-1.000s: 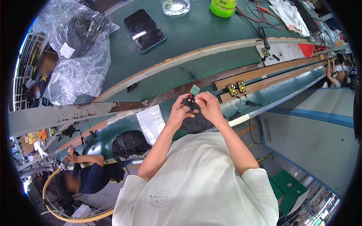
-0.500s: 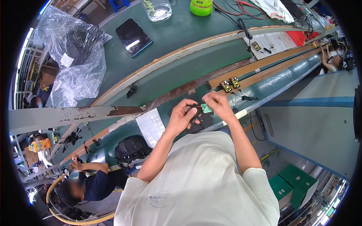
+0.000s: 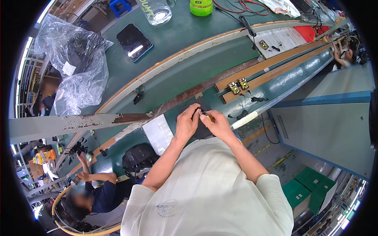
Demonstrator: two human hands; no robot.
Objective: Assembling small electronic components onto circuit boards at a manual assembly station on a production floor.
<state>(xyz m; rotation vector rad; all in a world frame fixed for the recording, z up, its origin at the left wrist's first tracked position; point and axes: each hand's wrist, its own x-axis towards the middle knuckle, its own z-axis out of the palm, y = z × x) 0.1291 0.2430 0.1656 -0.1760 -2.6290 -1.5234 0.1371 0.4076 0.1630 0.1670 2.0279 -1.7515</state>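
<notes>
My left hand [image 3: 186,125] and my right hand [image 3: 219,126] meet over a dark mat [image 3: 202,132] at the bench edge. Between the right thumb and fingers is a small circuit board [image 3: 209,117], of which a yellow component shows. The left fingers are closed round a small black part [image 3: 194,113], mostly hidden by the hand. The two pieces are close together at the fingertips; whether they touch I cannot tell. To the right, two circuit boards [image 3: 239,86] with yellow components rest on the wooden rails, their black cables [image 3: 258,99] trailing on the bench.
A white sheet [image 3: 158,133] and a black bag [image 3: 138,158] lie left of my hands. A painted metal post [image 3: 78,121] juts in from the left. Across the bench are a phone [image 3: 134,42] and a plastic bag [image 3: 80,67]. A co-worker [image 3: 103,196] sits at left.
My right hand has moved left and down, close against the left. The circuit board has turned from its green face to its yellow component. The red wire is out of sight.
</notes>
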